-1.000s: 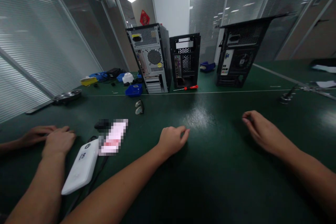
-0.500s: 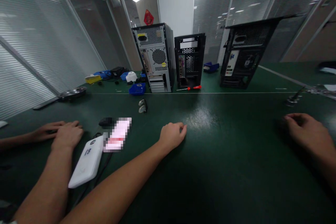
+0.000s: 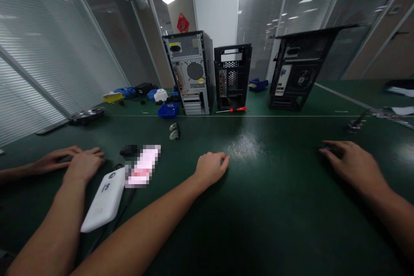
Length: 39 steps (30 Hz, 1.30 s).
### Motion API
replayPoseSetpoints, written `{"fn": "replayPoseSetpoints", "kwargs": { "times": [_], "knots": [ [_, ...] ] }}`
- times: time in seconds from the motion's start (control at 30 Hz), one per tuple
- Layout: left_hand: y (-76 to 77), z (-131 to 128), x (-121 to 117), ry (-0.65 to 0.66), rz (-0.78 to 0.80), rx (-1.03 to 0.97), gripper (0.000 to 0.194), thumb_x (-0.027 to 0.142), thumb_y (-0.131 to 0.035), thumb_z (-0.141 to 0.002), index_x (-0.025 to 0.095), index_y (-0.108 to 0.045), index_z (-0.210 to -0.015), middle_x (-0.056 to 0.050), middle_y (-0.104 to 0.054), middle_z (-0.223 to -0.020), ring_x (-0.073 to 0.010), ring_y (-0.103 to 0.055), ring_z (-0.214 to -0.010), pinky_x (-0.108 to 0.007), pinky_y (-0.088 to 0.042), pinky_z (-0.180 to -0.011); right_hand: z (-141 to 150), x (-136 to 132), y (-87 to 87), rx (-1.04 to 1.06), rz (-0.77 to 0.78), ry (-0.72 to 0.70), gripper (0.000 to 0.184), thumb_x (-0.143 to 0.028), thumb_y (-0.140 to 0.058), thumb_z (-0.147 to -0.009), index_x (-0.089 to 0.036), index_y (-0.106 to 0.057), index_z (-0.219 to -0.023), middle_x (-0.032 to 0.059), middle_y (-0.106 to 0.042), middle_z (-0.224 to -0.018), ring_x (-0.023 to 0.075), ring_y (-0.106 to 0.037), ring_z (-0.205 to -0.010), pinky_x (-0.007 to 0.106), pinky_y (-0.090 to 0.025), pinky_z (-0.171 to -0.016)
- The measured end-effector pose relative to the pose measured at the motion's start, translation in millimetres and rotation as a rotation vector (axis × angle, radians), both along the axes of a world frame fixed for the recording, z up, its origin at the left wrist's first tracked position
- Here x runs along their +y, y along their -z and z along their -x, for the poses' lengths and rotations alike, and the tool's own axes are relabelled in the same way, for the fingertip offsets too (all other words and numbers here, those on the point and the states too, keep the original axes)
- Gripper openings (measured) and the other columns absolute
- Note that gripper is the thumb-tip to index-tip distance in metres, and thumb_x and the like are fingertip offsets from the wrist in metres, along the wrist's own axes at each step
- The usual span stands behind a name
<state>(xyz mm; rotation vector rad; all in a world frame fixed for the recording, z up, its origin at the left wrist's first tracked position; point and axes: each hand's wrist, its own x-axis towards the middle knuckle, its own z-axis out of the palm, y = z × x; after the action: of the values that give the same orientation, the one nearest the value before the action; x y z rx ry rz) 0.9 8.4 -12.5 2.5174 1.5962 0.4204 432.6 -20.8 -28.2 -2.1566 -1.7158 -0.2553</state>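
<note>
3 computer cases (image 3: pixel 190 73), 1 screwdriver (image 3: pixel 237 109) on table (image 3: pixel 258 211). Left hand (image 3: pixel 209 168): curled, grip unclear. Right hand (image 3: pixel 355 164): pinching small dark piece (image 3: pixel 325 148).

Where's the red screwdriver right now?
In the head view, the red screwdriver lies slightly right of centre, just in front of the middle computer case.
</note>
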Motion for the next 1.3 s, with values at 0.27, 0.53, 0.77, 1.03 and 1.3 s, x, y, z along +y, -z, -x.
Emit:
{"fn": "replayPoseSetpoints", "kwargs": {
  "times": [0.27, 0.53, 0.77, 1.03, 1.3],
  "knots": [
    [-1.9, -14, -17, 0.269, -0.001, 0.032, 0.036, 0.053, -0.044, -0.096, 0.028, -0.068, -0.104, 0.0, -0.066, -0.067, -0.0171, -0.063, -0.062, -0.025, -0.042, -0.06, 127, -29, -21.3, -0.075, -0.016, -0.667, 0.039, -0.042, -0.044, -0.096, -0.032, -0.057, -0.131, 0.002, -0.049, -0.13, 0.0133, -0.05, -0.113, 0.029, -0.047, -0.096],
    [1.0, -26, -33, 0.481, -0.033, 0.158, 0.03, 0.046, -0.042, -0.098, 0.023, -0.06, -0.109, -0.002, -0.069, -0.077, -0.0202, -0.067, -0.068, -0.026, -0.043, -0.059, 187, -49, -22.4, -0.143, -0.144, -1.052, 0.028, -0.023, -0.045, -0.095, -0.022, -0.063, -0.117, 0.0053, -0.056, -0.115, 0.0122, -0.053, -0.1, 0.029, -0.049, -0.084],
    [4.7, -23, -27, 0.384, -0.062, 0.046, 0.03, 0.041, -0.036, -0.101, 0.023, -0.059, -0.104, 0.0, -0.065, -0.072, -0.0179, -0.064, -0.064, -0.026, -0.038, -0.058, 181, -44, -20.1, -0.068, -0.125, -0.96, 0.032, -0.024, -0.043, -0.096, -0.021, -0.052, -0.126, 0.0051, -0.052, -0.121, 0.0127, -0.05, -0.11, 0.03, -0.048, -0.094],
    [7.4, -10, -5, 0.036, -0.005, -0.302, 0.024, 0.036, -0.046, -0.097, 0.022, -0.062, -0.106, 0.007, -0.05, -0.051, -0.0129, -0.052, -0.05, -0.023, -0.037, -0.057, 153, -31, -12.9, 0.114, -0.119, -0.621, 0.035, -0.028, -0.035, -0.098, -0.012, -0.042, -0.128, 0.0115, -0.05, -0.115, 0.0132, -0.053, -0.097, 0.027, -0.048, -0.083],
    [11.0, -20, -21, 0.326, -0.027, -0.139, 0.03, 0.045, -0.049, -0.096, 0.029, -0.07, -0.11, 0.003, -0.067, -0.066, -0.0131, -0.061, -0.058, -0.023, -0.038, -0.059, 178, -39, -17.0, 0.04, -0.008, -0.76, 0.03, -0.037, -0.048, -0.094, -0.018, -0.049, -0.118, 0.0064, -0.05, -0.109, 0.0136, -0.049, -0.096, 0.029, -0.044, -0.082]
  ]
}}
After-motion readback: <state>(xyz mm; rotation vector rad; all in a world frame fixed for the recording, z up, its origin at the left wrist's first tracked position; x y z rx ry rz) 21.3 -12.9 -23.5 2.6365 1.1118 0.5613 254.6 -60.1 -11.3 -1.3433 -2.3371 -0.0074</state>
